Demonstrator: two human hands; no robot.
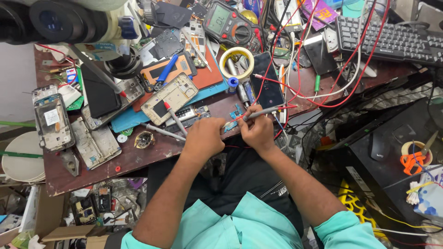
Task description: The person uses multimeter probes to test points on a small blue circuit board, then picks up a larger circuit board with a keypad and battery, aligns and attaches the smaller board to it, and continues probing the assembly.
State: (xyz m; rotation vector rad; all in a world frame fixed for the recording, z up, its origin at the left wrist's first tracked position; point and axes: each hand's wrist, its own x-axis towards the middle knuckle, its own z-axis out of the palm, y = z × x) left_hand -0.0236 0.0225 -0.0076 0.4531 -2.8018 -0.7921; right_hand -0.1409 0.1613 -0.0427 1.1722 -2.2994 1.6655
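My left hand (203, 138) is closed at the near edge of the brown workbench (138, 159), pinching the end of a thin red wire (233, 121). My right hand (257, 131) sits right beside it, gripping a grey probe-like tool (265, 112) whose tip points left toward the red wire. A small blue circuit board (236, 113) lies just beyond both hands. A dark phone (266, 80) with red leads across it lies behind the right hand.
Opened phones and phone frames (53, 122) cover the left of the bench. A multimeter (228, 23), tape roll (236, 62), screwdrivers and red and white cables lie at the back. A black keyboard (392, 41) sits far right, a microscope (69, 20) top left.
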